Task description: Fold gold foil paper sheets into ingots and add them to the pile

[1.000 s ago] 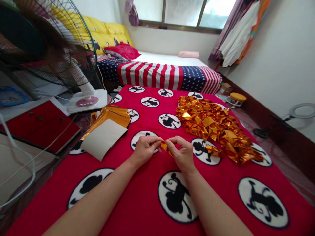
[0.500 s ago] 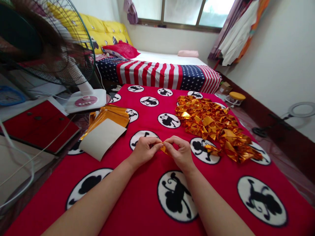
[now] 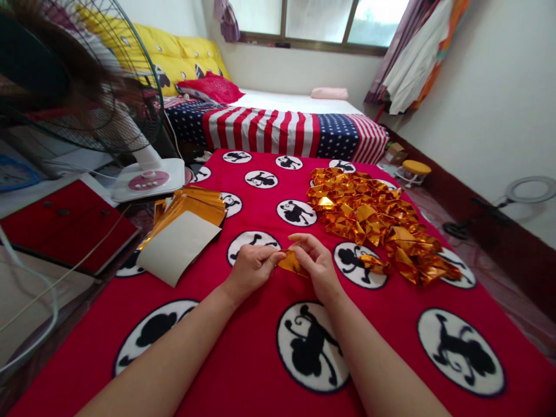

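Observation:
A small folded piece of gold foil paper [image 3: 294,263] is between my hands, just above the red cloth. My left hand [image 3: 255,266] pinches its left end between thumb and fingers. At its right side is my right hand [image 3: 316,263], with the thumb against the paper and the index finger raised a little off it. The lower fingers of my right hand are partly hidden behind the paper. To the left lies a stack of gold foil sheets [image 3: 197,202], with a pale sheet [image 3: 177,248] face up on top. A heap of folded gold foil pieces [image 3: 362,205] sits to the right.
The red cloth [image 3: 243,359] with monkey circles covers the table. One loose folded foil piece [image 3: 373,264] lies beside the heap. A running fan [image 3: 147,179] stands at the left edge. Behind is a bed [image 3: 278,130]; a yellow stool [image 3: 416,167] is at right.
My right hand's index finger has lifted and its thumb has slid right along the foil, so more of the gold paper shows. My left hand keeps its pinch. The view has shifted slightly.

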{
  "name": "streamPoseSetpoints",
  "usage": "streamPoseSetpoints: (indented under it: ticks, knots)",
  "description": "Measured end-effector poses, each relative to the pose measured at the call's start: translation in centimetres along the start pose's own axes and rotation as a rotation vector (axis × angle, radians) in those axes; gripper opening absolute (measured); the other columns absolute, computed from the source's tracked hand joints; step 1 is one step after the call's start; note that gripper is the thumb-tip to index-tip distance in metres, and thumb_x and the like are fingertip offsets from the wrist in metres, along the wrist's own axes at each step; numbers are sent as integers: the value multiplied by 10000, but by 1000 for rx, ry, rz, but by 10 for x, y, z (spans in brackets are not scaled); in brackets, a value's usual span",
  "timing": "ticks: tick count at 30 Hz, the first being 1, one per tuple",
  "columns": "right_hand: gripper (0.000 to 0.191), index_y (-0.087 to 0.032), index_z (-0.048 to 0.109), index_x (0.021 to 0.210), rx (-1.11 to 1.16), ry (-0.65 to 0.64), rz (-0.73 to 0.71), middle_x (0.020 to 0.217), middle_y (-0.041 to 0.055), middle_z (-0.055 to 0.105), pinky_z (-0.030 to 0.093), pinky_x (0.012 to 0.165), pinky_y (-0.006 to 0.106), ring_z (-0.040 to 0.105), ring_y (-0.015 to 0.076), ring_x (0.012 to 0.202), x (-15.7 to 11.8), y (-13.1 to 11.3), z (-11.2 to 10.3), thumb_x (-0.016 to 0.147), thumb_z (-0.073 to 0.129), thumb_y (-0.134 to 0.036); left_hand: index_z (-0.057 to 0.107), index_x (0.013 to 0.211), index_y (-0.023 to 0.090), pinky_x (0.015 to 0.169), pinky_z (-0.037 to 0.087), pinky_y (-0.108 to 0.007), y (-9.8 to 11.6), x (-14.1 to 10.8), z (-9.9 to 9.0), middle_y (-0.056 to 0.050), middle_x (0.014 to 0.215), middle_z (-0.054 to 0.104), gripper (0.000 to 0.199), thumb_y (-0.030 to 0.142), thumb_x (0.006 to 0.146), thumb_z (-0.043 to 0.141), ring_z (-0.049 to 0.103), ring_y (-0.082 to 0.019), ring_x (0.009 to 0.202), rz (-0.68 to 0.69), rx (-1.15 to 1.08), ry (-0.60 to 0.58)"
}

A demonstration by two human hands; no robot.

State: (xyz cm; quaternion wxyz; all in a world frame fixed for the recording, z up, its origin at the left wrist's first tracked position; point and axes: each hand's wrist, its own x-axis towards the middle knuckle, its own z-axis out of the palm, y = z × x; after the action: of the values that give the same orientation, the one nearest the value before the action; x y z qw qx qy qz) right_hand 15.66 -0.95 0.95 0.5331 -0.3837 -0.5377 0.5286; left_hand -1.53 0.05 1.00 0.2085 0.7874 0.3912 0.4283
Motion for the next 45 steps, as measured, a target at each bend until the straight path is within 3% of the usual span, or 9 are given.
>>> streamPoseSetpoints:
  ticks: [6, 13, 19, 22, 29, 45]
  knots:
    - [197, -188, 677, 765, -25, 46, 15, 688, -3, 646, 453, 600, 237, 574, 129, 626, 2, 3, 1, 801, 703, -380, 565, 543, 154, 486, 288, -231, 1, -1, 1, 35, 456, 489, 421, 331, 925, 551, 423, -74, 441, -72, -40, 69]
    - [175, -184, 684, 729, -95, 171, -73, 683, 1, 654, 463, 624, 244, 579, 135, 643, 4, 7, 4, 803, 701, -342, 539, 505, 161, 480, 321, -230, 5, 3, 5, 28, 433, 486, 476, 386, 924, 529, 440, -83, 428, -221, -222, 55]
    - [283, -187, 651, 866, 21, 151, 64, 675, -18, 645, 445, 517, 222, 538, 107, 535, 4, 3, 9, 752, 737, -432, 562, 518, 175, 494, 342, -226, 7, 3, 4, 29, 445, 525, 447, 358, 924, 535, 469, -86, 430, -244, -98, 181]
    - [312, -181, 624, 785, 34, 136, 101, 590, -40, 590, 394, 457, 208, 489, 92, 479, 3, 1, 18, 687, 791, -427, 564, 523, 183, 510, 364, -224, 9, 2, 3, 30, 454, 548, 446, 374, 925, 539, 495, -90, 437, -274, -80, 234]
    - [225, -167, 654, 743, 129, 163, 50, 547, -43, 565, 357, 455, 208, 460, 82, 470, -1, 3, 33, 750, 763, -364, 568, 532, 176, 530, 377, -226, 12, 2, 6, 18, 481, 556, 452, 388, 930, 530, 501, -92, 464, -284, -186, 202]
    - [325, -165, 692, 823, 225, 35, 124, 639, 24, 675, 499, 568, 254, 609, 141, 535, -1, 9, 20, 844, 634, -484, 552, 515, 176, 541, 386, -233, 8, 0, 3, 16, 474, 548, 479, 433, 919, 541, 501, -100, 473, -337, -234, 208]
